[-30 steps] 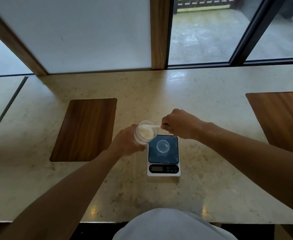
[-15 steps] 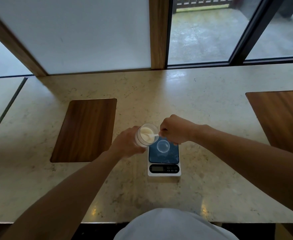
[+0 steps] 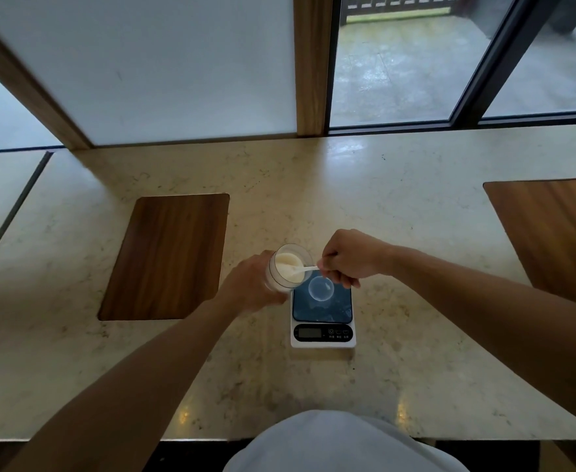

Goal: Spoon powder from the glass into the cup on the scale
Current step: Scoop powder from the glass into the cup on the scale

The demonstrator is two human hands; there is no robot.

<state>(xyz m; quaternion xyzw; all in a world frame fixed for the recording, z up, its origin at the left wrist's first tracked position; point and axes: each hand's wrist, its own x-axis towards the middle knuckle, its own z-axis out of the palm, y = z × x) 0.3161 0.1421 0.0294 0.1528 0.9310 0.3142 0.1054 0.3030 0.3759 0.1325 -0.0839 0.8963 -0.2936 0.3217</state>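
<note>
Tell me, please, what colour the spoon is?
White; the spoon shows best in the head view, dipped into the glass.

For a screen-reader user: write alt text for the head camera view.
The left hand tilts a glass of pale powder towards the right hand, which dips a white spoon into it. Just below, an empty clear cup sits on a small digital scale on a marble counter by a window.
</note>
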